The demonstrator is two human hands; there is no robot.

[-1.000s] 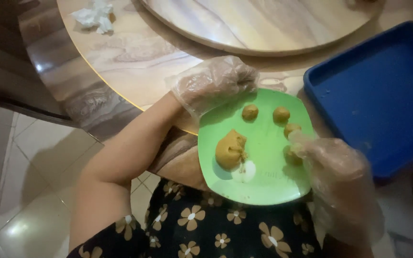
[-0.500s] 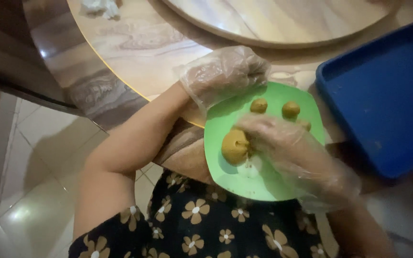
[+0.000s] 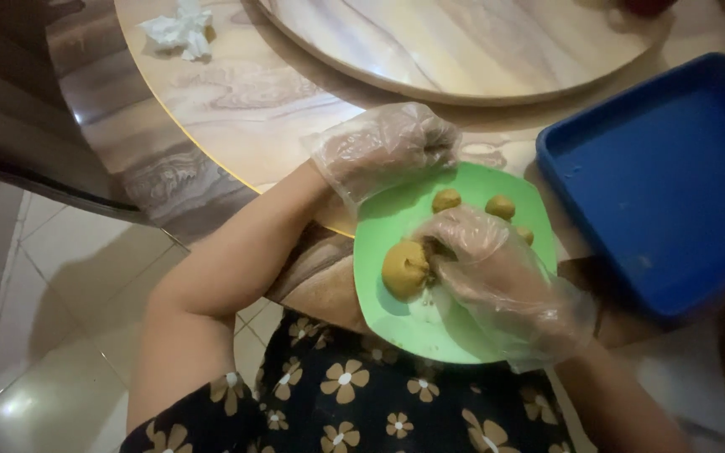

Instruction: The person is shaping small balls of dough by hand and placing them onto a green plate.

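A crumpled white tissue [image 3: 179,32] lies at upper left. At centre, the gloved left hand [image 3: 383,149] grips the square green plastic plate [image 3: 430,323] holding small brown dough balls [image 3: 446,200]. The gloved right hand [image 3: 497,273] apparently pinches the large dough lump [image 3: 404,268]. The blue rectangular tray [image 3: 673,180] at right sits empty.

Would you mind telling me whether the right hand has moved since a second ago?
Yes. The right hand has moved leftward across the green plate, from its right edge to the large dough lump.
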